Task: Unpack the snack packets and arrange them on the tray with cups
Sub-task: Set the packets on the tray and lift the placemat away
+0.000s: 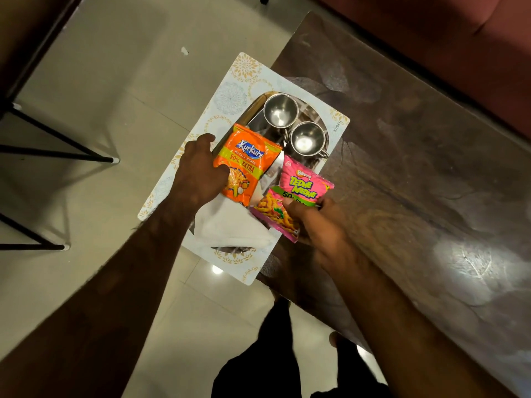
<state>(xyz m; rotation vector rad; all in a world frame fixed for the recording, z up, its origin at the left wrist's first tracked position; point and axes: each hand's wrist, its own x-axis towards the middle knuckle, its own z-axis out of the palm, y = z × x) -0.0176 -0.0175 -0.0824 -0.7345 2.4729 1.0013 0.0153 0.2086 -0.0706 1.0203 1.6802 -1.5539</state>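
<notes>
My left hand [198, 170] grips the left edge of an orange Kurkure packet [245, 165] lying over the near part of a steel tray [258, 122]. My right hand [319, 222] holds the lower edge of a pink Tedhe Medhe packet [298, 191] just right of the orange one. Two empty steel cups [280, 110] [307, 139] stand side by side on the tray's far end. A white bag or cloth [232, 225] lies crumpled under the packets, hiding the tray's near end.
The tray rests on a patterned white placemat [238, 79] that overhangs the left edge of a dark glossy table [416, 168]. Tiled floor [115, 81] lies to the left, with black metal furniture legs [57, 145]. A reddish sofa [459, 38] lies beyond the table.
</notes>
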